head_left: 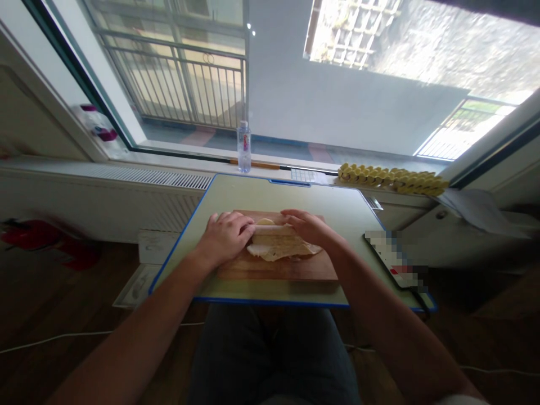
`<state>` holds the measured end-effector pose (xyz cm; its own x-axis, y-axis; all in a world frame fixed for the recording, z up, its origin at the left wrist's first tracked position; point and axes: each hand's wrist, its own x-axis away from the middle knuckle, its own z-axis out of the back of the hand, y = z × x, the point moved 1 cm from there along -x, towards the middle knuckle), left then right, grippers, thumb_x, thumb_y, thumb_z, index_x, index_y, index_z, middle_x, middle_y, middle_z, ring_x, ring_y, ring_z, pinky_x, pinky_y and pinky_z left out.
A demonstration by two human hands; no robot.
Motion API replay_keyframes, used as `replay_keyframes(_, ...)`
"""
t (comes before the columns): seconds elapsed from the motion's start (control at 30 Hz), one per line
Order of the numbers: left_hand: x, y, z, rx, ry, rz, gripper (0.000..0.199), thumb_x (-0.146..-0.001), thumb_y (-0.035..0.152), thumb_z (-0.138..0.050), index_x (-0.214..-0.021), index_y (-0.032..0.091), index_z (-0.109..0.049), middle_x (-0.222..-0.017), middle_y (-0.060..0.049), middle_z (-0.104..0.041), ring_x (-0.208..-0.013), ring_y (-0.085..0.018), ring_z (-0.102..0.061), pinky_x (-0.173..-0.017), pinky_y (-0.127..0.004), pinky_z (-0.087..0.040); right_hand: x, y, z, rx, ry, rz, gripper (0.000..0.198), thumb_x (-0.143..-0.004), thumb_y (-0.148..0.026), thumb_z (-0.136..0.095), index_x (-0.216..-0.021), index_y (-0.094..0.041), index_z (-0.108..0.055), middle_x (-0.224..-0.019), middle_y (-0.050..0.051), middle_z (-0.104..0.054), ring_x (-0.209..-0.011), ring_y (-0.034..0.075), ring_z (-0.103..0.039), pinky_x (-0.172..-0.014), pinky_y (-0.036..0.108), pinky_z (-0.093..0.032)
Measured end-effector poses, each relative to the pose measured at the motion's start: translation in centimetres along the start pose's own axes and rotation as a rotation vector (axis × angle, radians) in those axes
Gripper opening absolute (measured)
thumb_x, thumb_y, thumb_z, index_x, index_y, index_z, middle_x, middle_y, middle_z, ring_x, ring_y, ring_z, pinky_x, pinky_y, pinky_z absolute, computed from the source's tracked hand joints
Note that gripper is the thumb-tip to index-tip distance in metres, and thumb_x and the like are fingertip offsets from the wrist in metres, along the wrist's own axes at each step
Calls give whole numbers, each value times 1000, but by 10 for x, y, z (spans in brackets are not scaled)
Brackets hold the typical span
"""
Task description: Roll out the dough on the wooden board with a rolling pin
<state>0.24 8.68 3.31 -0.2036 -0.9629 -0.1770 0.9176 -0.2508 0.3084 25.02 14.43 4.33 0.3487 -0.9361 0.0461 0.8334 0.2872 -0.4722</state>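
Observation:
A pale rod that looks like a rolling pin (270, 228) lies across a thin, uneven sheet of dough (278, 247) on a wooden cutting board (274, 272). My left hand (230, 233) covers the rod's left end, its fingers curved over it and the thumb pointing inward. Over the right end, my right hand (306, 225) rests with bent fingers. Just behind the rod, between the hands, a small rounded yellowish edge shows. Both ends of the rod are hidden under my hands.
The board sits on a small blue-edged table (248, 194). A tablet-like flat object (388, 259), partly pixelated, lies at the right edge. On the windowsill stand a water bottle (243, 147) and a row of yellow objects (392, 179). A red fire extinguisher (37, 236) is at floor left.

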Motion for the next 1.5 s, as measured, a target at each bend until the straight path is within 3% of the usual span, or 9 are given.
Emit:
replay_keyframes(0.17, 1, 9, 5, 28, 36, -1, 32, -97, 49, -58, -110, 26, -75, -117, -5, -76, -114, -28, -65, -103, -45, -43, -19, 28, 10, 95, 13, 18, 41, -89, -27, -62, -127, -24, -76, -127, 7, -77, -113, 25, -70, -99, 33, -52)
replay_keyframes(0.33, -2, 19, 9, 19, 0, -32, 38, -95, 58, -59, -113, 30, -77, -106, -6, -73, -110, -29, -64, -94, -41, -46, -26, 26, 26, 135, -69, 124, 34, -79, -16, -69, -110, -24, -82, -117, 5, -79, -112, 24, -68, -100, 30, -49)
replay_keyframes(0.43, -5, 24, 8, 27, -29, -59, 38, -96, 59, -56, -111, 32, -78, -105, -5, -71, -107, -27, -64, -89, -39, -47, -28, 24, 30, 103, -107, 176, 22, -80, -20, -73, -100, -22, -81, -109, 5, -78, -102, 22, -68, -91, 29, -50)
replay_keyframes(0.6, -13, 27, 4, 57, -23, -38, 40, -102, 51, -44, -96, 26, -75, -104, -6, -74, -104, -25, -66, -86, -35, -48, -28, 37, 30, -19, -36, 174, 16, -82, -25, -74, -97, -19, -73, -103, 3, -76, -88, 17, -66, -79, 25, -49)
replay_keyframes(0.83, -24, 31, 4, 22, -55, 156, 40, -102, 50, -39, -103, 28, -73, -105, -8, -79, -98, -27, -72, -79, -33, -49, -17, 58, 26, -233, 141, -38, 15, -87, -25, -63, -99, -17, -66, -79, 1, -71, -63, 13, -58, -57, 23, -43)
replay_keyframes(1.17, -42, 29, 0, -50, -121, 277, 39, -96, 52, -44, -99, 27, -75, -108, -13, -79, -101, -32, -73, -79, -38, -53, -3, 48, 15, 11, 325, -145, 23, -96, -23, -52, -110, -21, -70, -99, 10, -77, -90, 25, -69, -79, 33, -47)
replay_keyframes(1.37, -41, -7, 16, 29, -54, 357, 34, -84, 53, -64, -101, 26, -75, -104, -9, -80, -95, -29, -73, -77, -35, -52, 11, 46, 15, 221, 385, -187, 29, -101, -28, -49, -117, -22, -72, -122, 13, -73, -107, 30, -68, -90, 39, -49)
replay_keyframes(1.43, -31, -15, 22, 91, -10, 319, 40, -88, 57, -59, -108, 25, -75, -102, -8, -80, -92, -26, -72, -77, -33, -52, 16, 37, 20, 222, 430, -146, 32, -102, -31, -50, -121, -20, -73, -126, 13, -72, -116, 31, -64, -98, 41, -48)
replay_keyframes(1.5, -19, -15, 23, 140, -46, 201, 48, -89, 61, -58, -117, 26, -74, -108, -6, -79, -95, -25, -72, -82, -33, -52, 19, 23, 22, 160, 411, 13, 37, -101, -33, -52, -131, -20, -70, -133, 11, -71, -126, 29, -59, -106, 40, -46)
